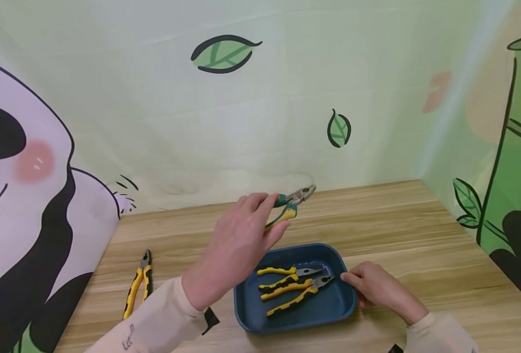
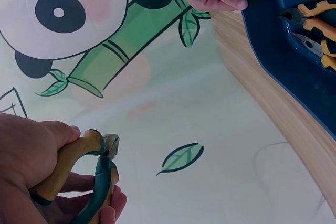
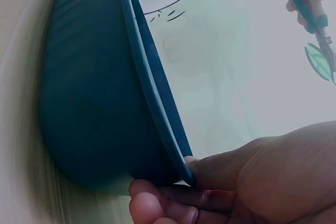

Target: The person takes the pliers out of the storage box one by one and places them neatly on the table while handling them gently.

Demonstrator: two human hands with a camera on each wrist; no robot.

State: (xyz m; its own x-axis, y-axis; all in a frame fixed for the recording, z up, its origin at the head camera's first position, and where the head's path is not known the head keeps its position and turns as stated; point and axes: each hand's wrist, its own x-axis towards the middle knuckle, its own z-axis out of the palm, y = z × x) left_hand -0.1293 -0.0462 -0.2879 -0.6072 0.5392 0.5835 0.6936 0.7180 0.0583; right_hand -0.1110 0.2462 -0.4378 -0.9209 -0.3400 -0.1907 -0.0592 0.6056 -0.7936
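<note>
My left hand (image 1: pixel 238 240) grips green-and-yellow pliers (image 1: pixel 293 203) by the handles, up above the far side of a blue tray (image 1: pixel 295 321). In the left wrist view the pliers (image 2: pixel 100 177) have their handles spread between thumb and fingers. My right hand (image 1: pixel 381 287) pinches the tray's right rim, thumb over the edge and fingers beneath it, as the right wrist view shows on the tray wall (image 3: pixel 100 93). Inside the tray lie two yellow-and-black pliers, one long-nosed (image 1: pixel 282 277) and one broader-nosed (image 1: pixel 302 291), noses pointing right.
Another pair of yellow-and-black pliers (image 1: pixel 141 284) lies on the wooden table (image 1: pixel 388 220) at the left, partly behind my left sleeve (image 1: pixel 154 318). A backdrop (image 1: pixel 264 122) printed with leaves, a panda and bamboo stands along the table's far edge.
</note>
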